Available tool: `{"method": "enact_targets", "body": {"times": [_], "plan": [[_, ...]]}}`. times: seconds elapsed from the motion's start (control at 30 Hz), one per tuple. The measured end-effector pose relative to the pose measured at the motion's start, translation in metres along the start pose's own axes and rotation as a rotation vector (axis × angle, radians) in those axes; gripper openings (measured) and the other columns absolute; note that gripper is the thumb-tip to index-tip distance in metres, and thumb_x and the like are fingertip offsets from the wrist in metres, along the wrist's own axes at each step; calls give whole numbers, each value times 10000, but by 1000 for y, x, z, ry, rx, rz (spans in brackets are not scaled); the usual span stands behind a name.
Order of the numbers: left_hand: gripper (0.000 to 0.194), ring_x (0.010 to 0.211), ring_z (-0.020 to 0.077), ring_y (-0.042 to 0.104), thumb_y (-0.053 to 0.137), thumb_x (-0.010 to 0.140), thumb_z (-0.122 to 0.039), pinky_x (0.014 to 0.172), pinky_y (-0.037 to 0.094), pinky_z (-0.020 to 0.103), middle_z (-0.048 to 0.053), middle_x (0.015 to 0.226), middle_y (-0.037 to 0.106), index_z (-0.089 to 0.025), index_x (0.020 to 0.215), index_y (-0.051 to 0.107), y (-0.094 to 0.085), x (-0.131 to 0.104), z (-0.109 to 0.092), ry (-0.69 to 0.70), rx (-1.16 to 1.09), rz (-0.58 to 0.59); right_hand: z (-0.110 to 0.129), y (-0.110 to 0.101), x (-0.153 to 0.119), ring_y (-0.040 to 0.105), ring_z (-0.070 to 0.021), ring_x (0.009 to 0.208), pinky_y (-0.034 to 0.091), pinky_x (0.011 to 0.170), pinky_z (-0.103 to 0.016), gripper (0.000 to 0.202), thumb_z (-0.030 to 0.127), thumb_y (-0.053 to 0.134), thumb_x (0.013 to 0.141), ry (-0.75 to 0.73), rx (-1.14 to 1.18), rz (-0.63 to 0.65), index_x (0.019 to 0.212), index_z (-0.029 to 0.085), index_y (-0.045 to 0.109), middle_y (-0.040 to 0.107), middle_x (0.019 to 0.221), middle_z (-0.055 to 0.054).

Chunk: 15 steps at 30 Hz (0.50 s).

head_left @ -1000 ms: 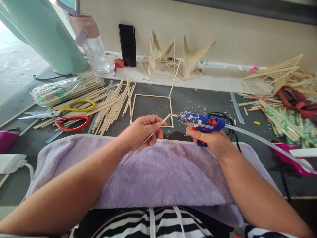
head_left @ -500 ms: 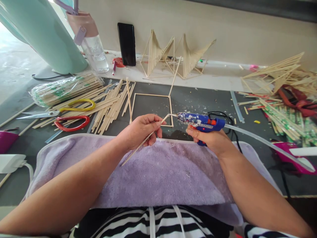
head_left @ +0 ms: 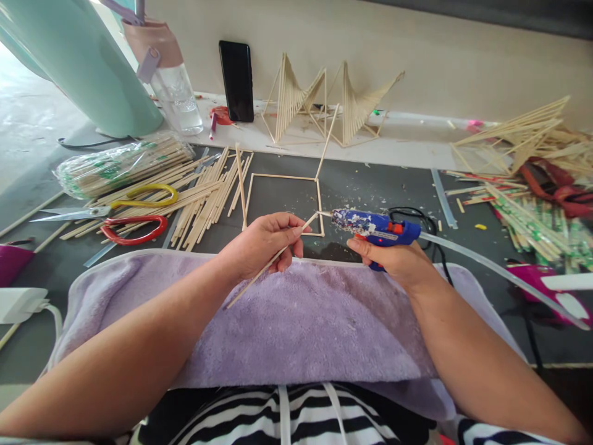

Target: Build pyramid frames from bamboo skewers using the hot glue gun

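Note:
My left hand (head_left: 271,244) pinches a thin wooden stick (head_left: 256,276), which slants from the towel up towards the right. In my right hand (head_left: 386,256) is a blue hot glue gun (head_left: 375,227), its front crusted with dried glue and a clear glue stick (head_left: 495,262) feeding from its back. The gun's nozzle is at the upper tip of the stick; whether they touch I cannot tell. Just behind my hands lies a square wooden stick frame (head_left: 285,178) on the dark table, with one stick rising at its far right corner and another at its left.
A purple towel (head_left: 324,334) covers the front edge. To the left are scissors (head_left: 134,228), loose sticks (head_left: 204,216) and a bagged bundle (head_left: 125,164). A phone (head_left: 236,80), a bottle (head_left: 173,93) and twisted stick models (head_left: 296,102) stand behind. Wrapped sticks (head_left: 528,222) lie right.
Almost nothing differs. Both hands hold the same position, with the nozzle still at the stick's tip; the view shifts very slightly.

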<state>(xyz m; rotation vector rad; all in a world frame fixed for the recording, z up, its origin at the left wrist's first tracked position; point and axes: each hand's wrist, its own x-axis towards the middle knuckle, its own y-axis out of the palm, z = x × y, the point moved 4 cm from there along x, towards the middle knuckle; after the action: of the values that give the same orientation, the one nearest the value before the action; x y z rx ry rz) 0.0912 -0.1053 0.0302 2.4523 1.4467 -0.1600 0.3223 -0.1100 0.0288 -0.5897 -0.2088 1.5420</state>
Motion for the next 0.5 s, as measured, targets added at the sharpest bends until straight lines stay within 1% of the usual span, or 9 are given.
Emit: {"method": "enact_targets", "body": {"times": [0.1,0.27,0.4,0.5], "plan": [[169,363,27,472,579,888,-338,310,309,149,-38,675,612,-183,956,595,0,0,0,2,2,2,0,-1,1,486,-137,484,382,505,-308,414,614,772,615,-9,-13,11,660,222,647,560,517,12],[161,366,30,473,575,892,-322,308,300,147,-35,674,610,-179,961,594,1,0,-1,-2,-16,5,-3,-2,1,506,-146,492,385,500,-309,425,616,775,608,-10,-18,-2,627,220,623,552,506,10],[163,352,29,437,569,896,-311,312,285,145,-36,640,600,-169,975,585,1,-2,-6,-2,-116,52,-3,-2,4,506,-150,501,379,509,-313,404,595,783,606,-25,-29,-14,661,225,632,554,514,11],[172,368,46,451,560,897,-315,332,291,146,-44,607,595,-192,1018,554,0,-3,-9,24,-198,70,-1,-3,11,505,-150,497,378,518,-314,376,573,752,657,-93,19,-62,663,224,615,551,504,11]]}}
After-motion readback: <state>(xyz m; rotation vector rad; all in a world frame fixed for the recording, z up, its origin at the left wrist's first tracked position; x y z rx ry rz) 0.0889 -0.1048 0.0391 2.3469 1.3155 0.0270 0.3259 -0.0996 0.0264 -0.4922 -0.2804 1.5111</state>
